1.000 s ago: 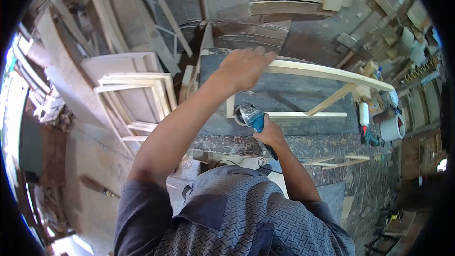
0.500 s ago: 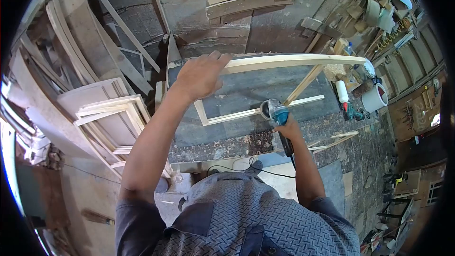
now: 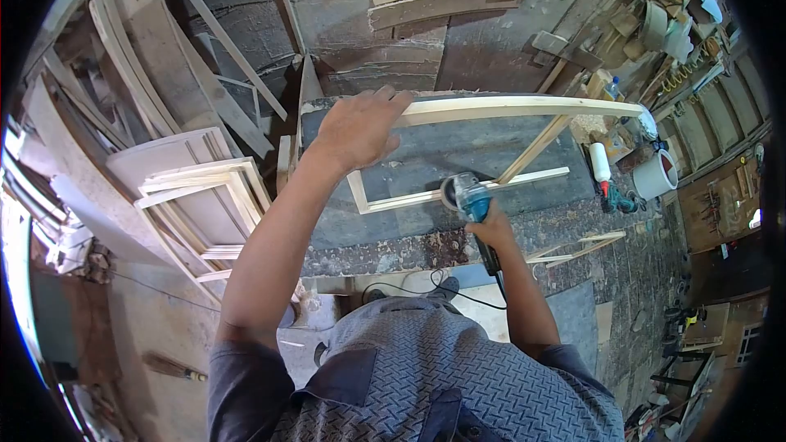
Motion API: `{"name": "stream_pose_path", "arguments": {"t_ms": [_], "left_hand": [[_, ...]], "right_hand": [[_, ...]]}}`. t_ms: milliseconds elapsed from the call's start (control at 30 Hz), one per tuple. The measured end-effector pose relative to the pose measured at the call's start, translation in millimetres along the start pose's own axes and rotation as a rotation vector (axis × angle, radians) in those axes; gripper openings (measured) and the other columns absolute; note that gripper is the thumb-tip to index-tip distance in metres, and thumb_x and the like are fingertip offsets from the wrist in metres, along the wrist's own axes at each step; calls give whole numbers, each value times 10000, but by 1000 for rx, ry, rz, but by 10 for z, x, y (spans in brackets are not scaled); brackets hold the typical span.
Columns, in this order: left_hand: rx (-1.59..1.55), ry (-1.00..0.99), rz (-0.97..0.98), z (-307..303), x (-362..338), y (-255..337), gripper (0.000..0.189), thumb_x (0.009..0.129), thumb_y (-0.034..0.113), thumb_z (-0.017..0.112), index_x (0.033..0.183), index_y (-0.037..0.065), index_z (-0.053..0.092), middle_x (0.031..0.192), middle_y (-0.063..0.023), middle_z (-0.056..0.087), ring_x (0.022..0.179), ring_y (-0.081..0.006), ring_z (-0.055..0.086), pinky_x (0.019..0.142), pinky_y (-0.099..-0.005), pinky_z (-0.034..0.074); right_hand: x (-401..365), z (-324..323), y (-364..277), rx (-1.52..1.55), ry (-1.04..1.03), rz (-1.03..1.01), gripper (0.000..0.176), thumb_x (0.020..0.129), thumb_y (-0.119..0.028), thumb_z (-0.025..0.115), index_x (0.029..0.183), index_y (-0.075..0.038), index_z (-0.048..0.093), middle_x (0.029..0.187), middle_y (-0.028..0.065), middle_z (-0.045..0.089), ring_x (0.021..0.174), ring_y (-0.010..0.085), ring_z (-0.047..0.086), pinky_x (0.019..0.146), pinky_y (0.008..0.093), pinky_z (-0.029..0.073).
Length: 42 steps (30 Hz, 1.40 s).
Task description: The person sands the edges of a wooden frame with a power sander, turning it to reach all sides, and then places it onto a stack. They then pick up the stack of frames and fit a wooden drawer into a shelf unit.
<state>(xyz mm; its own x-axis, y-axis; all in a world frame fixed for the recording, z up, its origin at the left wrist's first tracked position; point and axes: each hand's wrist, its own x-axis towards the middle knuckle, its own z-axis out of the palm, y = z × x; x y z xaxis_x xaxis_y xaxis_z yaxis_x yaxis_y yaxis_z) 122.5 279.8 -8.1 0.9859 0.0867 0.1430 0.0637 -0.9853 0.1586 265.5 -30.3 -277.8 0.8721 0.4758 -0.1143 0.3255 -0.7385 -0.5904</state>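
A pale wooden frame [image 3: 499, 106] lies across the dark workbench [image 3: 393, 239], its long top rail on the far side. My left hand [image 3: 360, 127] is closed over that rail's left end, thumb on the near side and fingers over the top. In my right hand [image 3: 494, 227] is a blue angle grinder [image 3: 475, 200], gripped around its body with the handle pointing back toward me. The grinder's round disc [image 3: 451, 194] is right at the frame's near rail [image 3: 401, 202], left of the slanted crosspiece [image 3: 532, 150]. A black cord trails from the grinder down past my feet.
On the bench's right end are a white bottle [image 3: 600, 161], another teal power tool [image 3: 620, 199] and a white bucket [image 3: 655, 172]. Several small wooden frames [image 3: 205, 196] lean at left. Curved boards [image 3: 442, 8] lie on the floor beyond. A brush [image 3: 174, 366] rests at lower left.
The grinder has shifted slightly left along the near rail with my right hand. My left hand keeps its hold on the top rail, while the whole view has shifted a little.
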Motion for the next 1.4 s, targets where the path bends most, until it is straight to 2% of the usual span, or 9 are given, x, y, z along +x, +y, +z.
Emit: {"name": "stream_pose_path", "arguments": {"t_ms": [300,367,500,567,767,867,1000,1300,1400], "left_hand": [[-2,51,-13,2,-72,-26,505,834,191,672,1286,92,467,1184,-129,574,1151,-348,566,941,-474,476],[265,348,174,84,-147,-127,598,816,204,700,1340,75,441,1257,-127,555,1158,-371,540,976,-480,465],[199,758,40,187,-535,-39,674,827,152,720,1408,53,393,1347,-144,514,1217,-326,519,1029,-463,440],[-716,869,-333,628,-543,-36,730,823,47,702,1463,23,352,1326,-192,533,1120,-356,582,894,-407,530],[-860,817,-417,1399,-475,-24,779,842,-17,643,1508,-1,240,1231,-251,604,1062,-388,639,874,-409,534],[-726,832,-448,1618,-488,-88,753,849,-45,605,1500,-35,226,1389,-281,479,1222,-419,542,986,-418,477],[-675,820,-438,1936,-534,-154,742,839,-54,601,1488,-30,241,1482,-277,367,1350,-446,402,1093,-434,389],[-596,791,-622,2424,-680,-23,752,834,0,619,1489,-26,249,1479,-283,362,1329,-464,414,1065,-430,413],[-553,883,-662,2528,-697,169,759,840,13,609,1499,-35,236,1522,-266,313,1415,-426,308,1156,-434,276]], "right_hand": [[-359,345,-801,-137,-273,-120,973,585,-372,838,1349,46,403,1093,321,639,1059,474,615,911,476,495],[-540,294,-819,-101,-360,-91,969,569,-374,846,1333,52,429,1123,314,631,1075,466,606,923,477,488],[-876,50,-585,11,-366,-75,918,554,-372,859,1293,25,486,1133,297,625,1082,450,604,905,476,488],[-1020,-64,-445,16,-330,-44,900,557,-370,862,1275,26,493,1113,283,632,1060,441,613,893,469,492],[-1392,-426,-307,174,-148,62,732,567,-246,871,1177,-2,548,996,197,675,915,335,666,811,411,515],[-1506,-525,-175,326,-111,156,738,563,-214,873,1195,-14,550,999,138,682,917,267,664,824,386,517],[-1622,-656,25,306,-65,188,744,560,-205,869,1205,-15,550,1017,132,682,929,262,661,832,380,515],[-1647,-1028,498,357,-43,276,761,556,-206,877,1217,-8,555,1048,143,674,953,262,654,857,383,505],[-1609,-1152,768,391,-15,246,775,559,-186,877,1237,-7,548,1056,142,672,962,262,651,864,382,504]]}}
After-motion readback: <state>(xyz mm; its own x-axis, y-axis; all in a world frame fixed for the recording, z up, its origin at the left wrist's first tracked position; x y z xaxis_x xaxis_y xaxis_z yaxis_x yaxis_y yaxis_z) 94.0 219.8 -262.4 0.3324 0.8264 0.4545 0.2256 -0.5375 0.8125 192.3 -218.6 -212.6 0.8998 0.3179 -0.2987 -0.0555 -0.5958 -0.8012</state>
